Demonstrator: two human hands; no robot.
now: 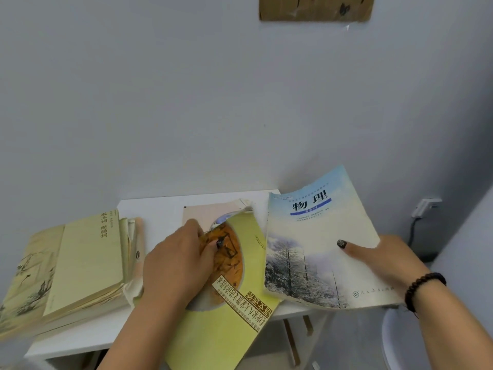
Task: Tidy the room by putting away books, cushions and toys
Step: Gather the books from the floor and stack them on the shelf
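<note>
Books sit in both hands: the left hand pinches a yellow book overhanging the table's front edge, and the right hand grips a snowy blue book over its right edge. One cream book tops a worn stack at the left edge, and one pink book lies near the back.

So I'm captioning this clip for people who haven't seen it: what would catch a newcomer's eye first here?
Most likely the blue physics textbook with snowy trees on its cover, held up at the right by the right hand, thumb on the cover. Next, the yellow-green book at centre, gripped by the left hand and jutting over the front edge of the white table. A stack of worn cream books lies at the left.
</note>
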